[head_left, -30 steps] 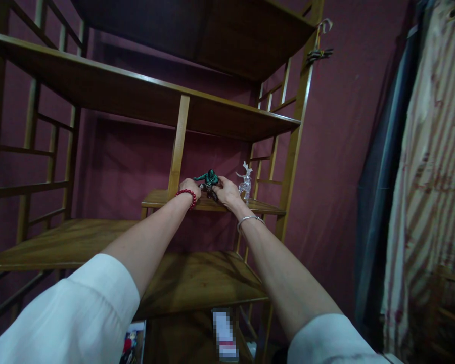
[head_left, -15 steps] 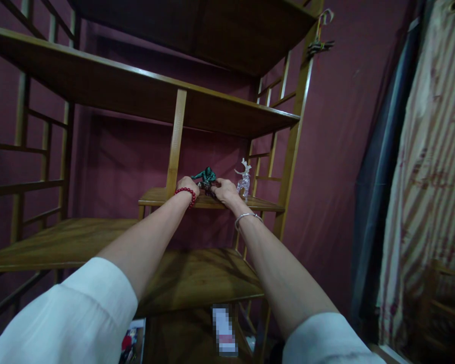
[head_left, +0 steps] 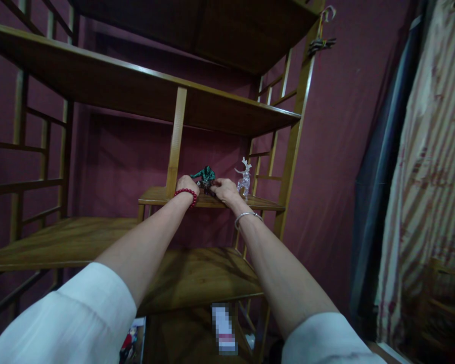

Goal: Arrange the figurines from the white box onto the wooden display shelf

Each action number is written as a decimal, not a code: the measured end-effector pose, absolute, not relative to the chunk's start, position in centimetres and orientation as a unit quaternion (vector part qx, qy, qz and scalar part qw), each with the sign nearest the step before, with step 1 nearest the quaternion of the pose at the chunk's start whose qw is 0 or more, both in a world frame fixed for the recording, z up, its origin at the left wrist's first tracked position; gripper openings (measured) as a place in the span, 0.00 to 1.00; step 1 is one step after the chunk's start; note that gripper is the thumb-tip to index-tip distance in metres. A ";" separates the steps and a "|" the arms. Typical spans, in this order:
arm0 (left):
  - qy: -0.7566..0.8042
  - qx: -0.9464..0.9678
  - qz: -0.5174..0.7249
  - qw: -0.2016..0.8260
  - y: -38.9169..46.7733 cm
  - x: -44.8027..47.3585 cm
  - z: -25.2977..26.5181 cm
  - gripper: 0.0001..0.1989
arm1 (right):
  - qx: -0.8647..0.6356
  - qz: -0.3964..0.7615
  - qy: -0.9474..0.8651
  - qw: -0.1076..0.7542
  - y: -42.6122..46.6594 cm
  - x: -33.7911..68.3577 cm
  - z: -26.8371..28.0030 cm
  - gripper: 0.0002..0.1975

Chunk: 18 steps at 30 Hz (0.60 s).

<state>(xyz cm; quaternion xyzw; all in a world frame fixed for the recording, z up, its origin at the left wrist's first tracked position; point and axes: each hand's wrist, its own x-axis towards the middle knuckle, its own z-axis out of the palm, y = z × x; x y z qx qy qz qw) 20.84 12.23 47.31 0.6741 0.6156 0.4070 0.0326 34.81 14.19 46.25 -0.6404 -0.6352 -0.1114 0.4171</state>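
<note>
A dark green and brown figurine [head_left: 207,177] stands on the small raised shelf [head_left: 157,196] of a wooden rack. My left hand [head_left: 187,185], with a red bead bracelet at the wrist, is closed at its left side. At its right side my right hand [head_left: 225,190] grips with curled fingers, a silver bangle on that wrist. The figurine's lower part is partly hidden by the hands. Just right of my right hand, a clear crystal deer figurine [head_left: 244,179] stands upright, apart from the fingers.
A wooden post [head_left: 176,141] rises close beside my left hand. Wider shelves lie below, such as the lower shelf [head_left: 200,278]. A blurred box [head_left: 224,328] sits further down. A twig ornament [head_left: 321,45] hangs on the right upright. A striped curtain [head_left: 428,177] hangs at the right.
The green figurine has turned or tilted slightly between my hands, showing more of its front. Both hands stay in nearly the same place.
</note>
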 end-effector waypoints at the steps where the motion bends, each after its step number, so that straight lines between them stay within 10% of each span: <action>1: 0.619 0.668 0.412 0.029 12.1 20.9 47.3 0.16 | -0.642 -0.111 -0.634 0.417 14.1 34.8 46.3 0.13; 18: 0.585 0.682 0.419 -0.131 10.2 21.7 45.8 0.15 | -0.649 -0.097 -0.628 0.420 14.0 34.7 46.3 0.13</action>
